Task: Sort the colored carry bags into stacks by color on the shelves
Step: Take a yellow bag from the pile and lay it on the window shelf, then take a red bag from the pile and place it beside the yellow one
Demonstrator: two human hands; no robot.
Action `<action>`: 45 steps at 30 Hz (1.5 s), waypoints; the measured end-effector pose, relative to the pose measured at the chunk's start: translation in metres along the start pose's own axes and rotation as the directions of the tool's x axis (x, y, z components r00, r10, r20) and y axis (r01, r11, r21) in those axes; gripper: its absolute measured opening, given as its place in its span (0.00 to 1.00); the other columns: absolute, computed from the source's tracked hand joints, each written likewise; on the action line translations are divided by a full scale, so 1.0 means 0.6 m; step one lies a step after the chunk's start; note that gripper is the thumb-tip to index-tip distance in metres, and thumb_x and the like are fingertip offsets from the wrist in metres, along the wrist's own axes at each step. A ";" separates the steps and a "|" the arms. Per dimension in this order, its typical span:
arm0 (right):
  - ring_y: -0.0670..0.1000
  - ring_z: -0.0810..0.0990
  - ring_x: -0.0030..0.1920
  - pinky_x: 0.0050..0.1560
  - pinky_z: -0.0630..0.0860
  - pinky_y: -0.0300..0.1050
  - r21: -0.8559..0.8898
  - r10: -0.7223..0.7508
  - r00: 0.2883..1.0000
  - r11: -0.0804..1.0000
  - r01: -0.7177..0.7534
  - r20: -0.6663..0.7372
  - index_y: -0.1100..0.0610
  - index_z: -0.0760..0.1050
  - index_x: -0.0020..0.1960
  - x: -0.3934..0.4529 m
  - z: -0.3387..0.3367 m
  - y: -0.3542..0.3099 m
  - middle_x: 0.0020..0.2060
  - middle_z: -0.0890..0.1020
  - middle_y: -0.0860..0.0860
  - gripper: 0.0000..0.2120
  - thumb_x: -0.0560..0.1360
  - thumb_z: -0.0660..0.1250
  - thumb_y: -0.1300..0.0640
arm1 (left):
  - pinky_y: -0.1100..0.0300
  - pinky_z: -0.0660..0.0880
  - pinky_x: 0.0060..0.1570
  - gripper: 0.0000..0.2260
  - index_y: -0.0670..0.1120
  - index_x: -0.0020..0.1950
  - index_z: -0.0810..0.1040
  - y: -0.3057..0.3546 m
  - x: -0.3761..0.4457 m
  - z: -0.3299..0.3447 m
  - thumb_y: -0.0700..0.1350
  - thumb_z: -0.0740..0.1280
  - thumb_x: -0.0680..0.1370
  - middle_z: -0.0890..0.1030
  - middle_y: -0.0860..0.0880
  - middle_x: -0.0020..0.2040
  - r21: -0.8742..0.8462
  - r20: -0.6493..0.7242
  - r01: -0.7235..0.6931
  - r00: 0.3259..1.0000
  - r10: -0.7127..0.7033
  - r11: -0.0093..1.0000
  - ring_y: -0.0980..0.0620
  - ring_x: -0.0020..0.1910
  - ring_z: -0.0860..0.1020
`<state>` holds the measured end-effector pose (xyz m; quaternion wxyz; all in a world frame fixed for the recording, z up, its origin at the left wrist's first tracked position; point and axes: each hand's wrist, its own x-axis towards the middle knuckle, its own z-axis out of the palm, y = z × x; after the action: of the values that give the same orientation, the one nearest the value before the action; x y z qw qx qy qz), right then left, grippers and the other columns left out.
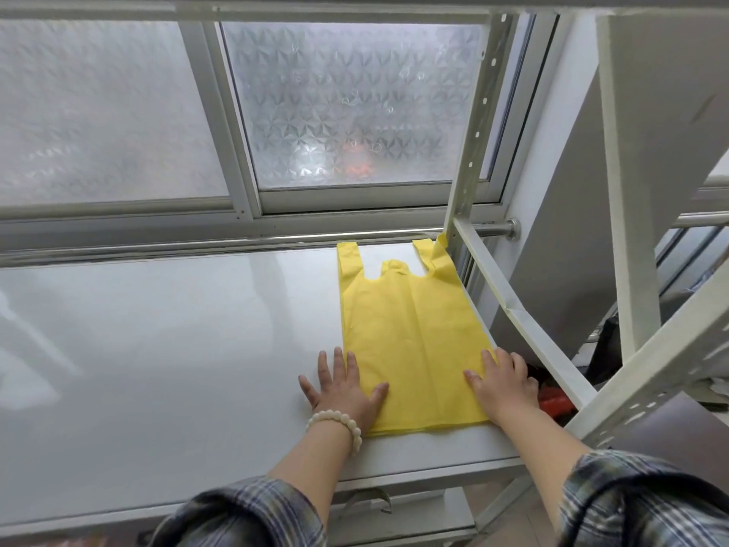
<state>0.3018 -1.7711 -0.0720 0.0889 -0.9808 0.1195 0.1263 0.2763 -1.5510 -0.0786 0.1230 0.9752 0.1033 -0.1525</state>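
Observation:
A yellow carry bag point(410, 329) lies flat on the white shelf point(177, 329), at its right end, handles pointing toward the window. My left hand point(345, 388) rests flat with spread fingers on the bag's lower left corner, partly on the shelf. My right hand point(503, 379) presses flat on the bag's lower right corner. Both hands hold nothing. The left wrist wears a pale bead bracelet.
A slanted white shelf brace point(520, 313) and perforated uprights point(473, 124) stand close to the bag's right side. A frosted window point(347, 104) is behind the shelf. Something red point(554, 404) shows below the right edge. A lower shelf point(414, 511) sits under the front edge.

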 end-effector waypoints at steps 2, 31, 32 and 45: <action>0.55 0.44 0.77 0.73 0.54 0.59 0.003 0.036 0.999 0.999 -0.036 0.010 0.53 0.47 0.78 -0.002 0.003 0.000 0.77 0.48 0.49 0.29 0.81 0.46 0.41 | 0.37 0.33 0.69 0.37 0.49 0.77 0.38 0.003 -0.002 0.002 0.68 0.45 0.76 0.37 0.53 0.77 0.014 0.009 0.000 1.000 0.000 1.000 0.48 0.75 0.33; 0.52 0.78 0.54 0.48 0.71 0.44 0.033 -0.570 0.792 0.807 0.590 -0.219 0.52 0.72 0.49 -0.135 -0.032 -0.314 0.52 0.79 0.50 0.10 0.79 0.56 0.47 | 0.59 0.62 0.35 0.13 0.44 0.28 0.73 -0.278 -0.089 -0.122 0.36 0.77 0.58 0.75 0.47 0.24 -0.311 -0.616 0.153 0.719 -0.322 0.938 0.45 0.26 0.75; 0.52 0.78 0.55 0.49 0.71 0.44 0.058 -0.587 0.777 0.789 0.612 -0.227 0.53 0.72 0.51 -0.148 -0.030 -0.348 0.52 0.78 0.50 0.11 0.79 0.56 0.47 | 0.57 0.64 0.39 0.09 0.45 0.34 0.75 -0.307 -0.098 -0.136 0.39 0.75 0.63 0.79 0.47 0.32 -0.370 -0.599 0.190 0.699 -0.390 0.910 0.44 0.34 0.77; 0.55 0.66 0.70 0.67 0.66 0.53 -0.018 -0.784 0.613 0.615 0.788 0.096 0.53 0.59 0.74 -0.462 0.042 -0.825 0.70 0.66 0.52 0.30 0.78 0.55 0.39 | 0.35 0.44 0.71 0.45 0.54 0.76 0.41 -0.792 -0.293 -0.292 0.64 0.66 0.70 0.42 0.49 0.78 -0.315 -0.186 0.626 0.696 -0.693 0.713 0.40 0.76 0.40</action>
<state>0.1630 -1.2342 0.0499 0.1112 -0.9304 -0.3294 0.1165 0.0468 -1.0816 0.0406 0.1537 0.8622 0.4818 -0.0285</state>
